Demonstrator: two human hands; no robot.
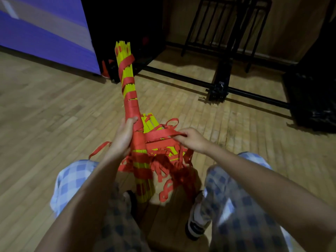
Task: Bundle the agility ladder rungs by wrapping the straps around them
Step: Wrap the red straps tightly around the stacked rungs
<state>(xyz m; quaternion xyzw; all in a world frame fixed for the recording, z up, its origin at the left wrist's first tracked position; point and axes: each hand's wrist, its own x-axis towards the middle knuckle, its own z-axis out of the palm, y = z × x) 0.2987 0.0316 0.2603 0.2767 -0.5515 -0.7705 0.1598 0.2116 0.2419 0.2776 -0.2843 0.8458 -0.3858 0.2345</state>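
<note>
Bundle of yellow rungs (127, 70) stood tilted above wooden floor (54, 110), between person's knees; red straps (131, 104) wound around its middle; left hand (122, 137) curled round wrapped section, thumb on top; right hand (192, 140) pinched loose strap band (160, 133) pulled sideways from bundle; tangled strap ends hung below.

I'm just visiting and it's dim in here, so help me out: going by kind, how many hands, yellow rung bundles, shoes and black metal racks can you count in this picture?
Bare hands: 2, left hand and right hand
Bundles of flat yellow plastic rungs: 2, the red-strapped long bundle and the loose bundle beside it
White and black shoes: 1 clearly seen
Black metal barred racks: 1
Total: 6
</note>
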